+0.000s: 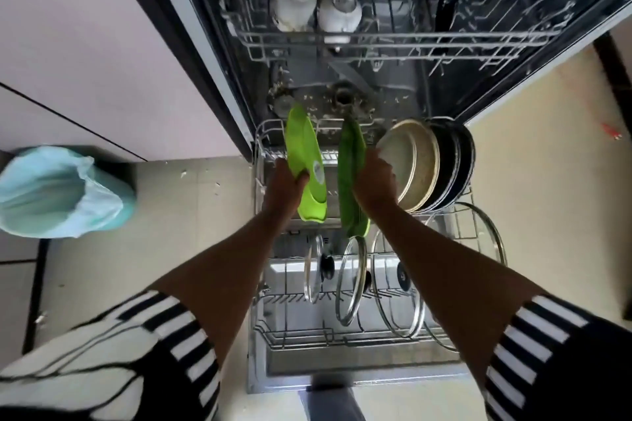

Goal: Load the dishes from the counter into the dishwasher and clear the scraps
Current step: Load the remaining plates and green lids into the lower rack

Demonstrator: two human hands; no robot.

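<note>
Tiled kitchen floor (530, 164), pale cabinets on the left, and a dishwasher standing open with its lower rack (260, 161) pulled right out. The person stands over it with a plate in each hand. The left hand (285, 181) has its fingers (302, 177) curled round the edge of a light green plate (304, 154), the one with a sticker on its face. The right hand (374, 178) grips a dark green plate (350, 167) the same way.

Both plates are on edge above the back half of the rack, side by side but not touching, with their long axes running away from the person toward the tub. So it looks like a straight drop into the slots below. The dark one is the tight fit, since the right hand sits just beside a stack of pans (417, 164), cream in front and dark behind.

The plates look like smooth, matte plastic, long and oval. Glass lids (352, 280) with metal rims stand nearer the person. There are scraps on the tub floor (342, 102), and a bin (58, 191) with a pale blue bag stands off to the left.
</note>
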